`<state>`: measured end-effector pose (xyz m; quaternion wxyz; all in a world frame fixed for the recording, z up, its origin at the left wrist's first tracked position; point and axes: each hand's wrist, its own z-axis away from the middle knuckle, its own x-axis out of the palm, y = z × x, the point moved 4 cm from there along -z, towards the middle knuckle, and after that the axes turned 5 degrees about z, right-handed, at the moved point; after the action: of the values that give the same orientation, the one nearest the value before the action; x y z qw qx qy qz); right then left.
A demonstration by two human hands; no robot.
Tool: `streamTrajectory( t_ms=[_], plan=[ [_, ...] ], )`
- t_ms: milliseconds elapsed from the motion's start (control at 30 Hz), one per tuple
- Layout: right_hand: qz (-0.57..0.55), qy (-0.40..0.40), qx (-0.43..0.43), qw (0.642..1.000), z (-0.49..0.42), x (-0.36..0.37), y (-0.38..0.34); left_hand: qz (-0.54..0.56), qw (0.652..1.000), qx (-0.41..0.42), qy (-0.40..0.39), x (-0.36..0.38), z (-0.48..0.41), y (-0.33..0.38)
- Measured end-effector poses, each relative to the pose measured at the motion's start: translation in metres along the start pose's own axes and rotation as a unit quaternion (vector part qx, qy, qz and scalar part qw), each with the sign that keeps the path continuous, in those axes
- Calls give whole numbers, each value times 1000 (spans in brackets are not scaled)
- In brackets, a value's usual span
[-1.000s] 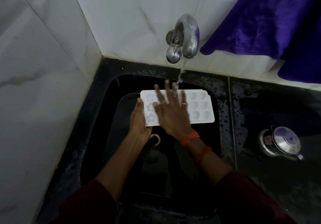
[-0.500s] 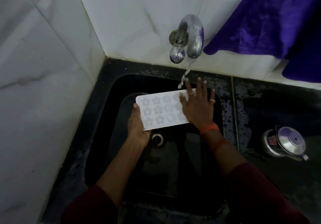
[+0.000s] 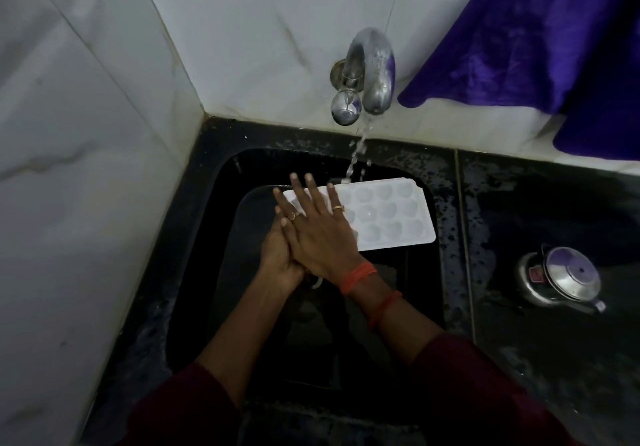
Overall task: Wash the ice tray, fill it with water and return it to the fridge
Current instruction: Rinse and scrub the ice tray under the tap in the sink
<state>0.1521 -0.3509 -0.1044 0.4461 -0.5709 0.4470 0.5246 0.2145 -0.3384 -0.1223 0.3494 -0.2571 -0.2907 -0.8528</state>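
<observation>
A white ice tray (image 3: 384, 217) with moulded cavities is held flat over the black sink (image 3: 214, 210), under a thin stream of water falling from the steel tap (image 3: 372, 75) onto its far edge. My left hand (image 3: 278, 255) grips the tray's left end from below. My right hand (image 3: 318, 227) lies flat, fingers spread, on top of the tray's left half, partly covering the left hand. The tray's left cavities are hidden under my right hand.
White marble tiles close the corner on the left and behind. A purple cloth (image 3: 540, 37) hangs at the upper right. A steel pressure cooker (image 3: 561, 279) sits on the wet black counter to the right of the sink.
My right hand slid from the tray's right half back over its left half. The tray shifted to the right under the stream, exposing its right cavities. My left hand keeps its grip.
</observation>
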Motion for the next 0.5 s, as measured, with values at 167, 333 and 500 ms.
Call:
streamTrajectory(
  t_ms=[167,333,500],
  plan=[
    [39,18,17,999,14,-9,27,5,1000,-1,11,9,-9,3],
    [60,19,132,989,30,-18,88,11,1000,-17,-9,20,-19,-3],
    [56,8,217,974,49,-25,130,-21,1000,18,11,12,-28,6]
  ],
)
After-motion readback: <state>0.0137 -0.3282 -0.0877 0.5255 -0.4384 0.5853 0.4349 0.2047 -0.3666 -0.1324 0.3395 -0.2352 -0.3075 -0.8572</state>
